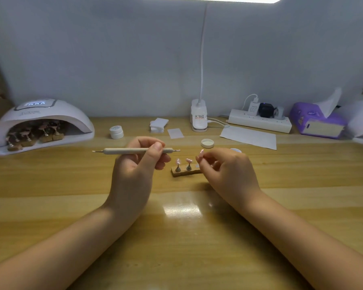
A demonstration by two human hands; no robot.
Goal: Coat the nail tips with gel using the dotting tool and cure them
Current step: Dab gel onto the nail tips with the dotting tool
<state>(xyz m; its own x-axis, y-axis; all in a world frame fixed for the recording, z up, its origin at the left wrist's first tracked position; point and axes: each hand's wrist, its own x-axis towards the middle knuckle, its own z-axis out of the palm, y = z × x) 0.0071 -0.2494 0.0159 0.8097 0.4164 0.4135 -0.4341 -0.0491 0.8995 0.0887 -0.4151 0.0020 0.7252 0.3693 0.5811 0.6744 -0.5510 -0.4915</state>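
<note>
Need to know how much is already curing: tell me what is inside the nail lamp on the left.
Inside the nail lamp stand several wooden holders carrying pink nail tips on small stands. The dome hides the back of the chamber, so an exact count cannot be made.

Glossy wooden table, matt dotting tool with metal tips, glossy pink nail tips
</note>
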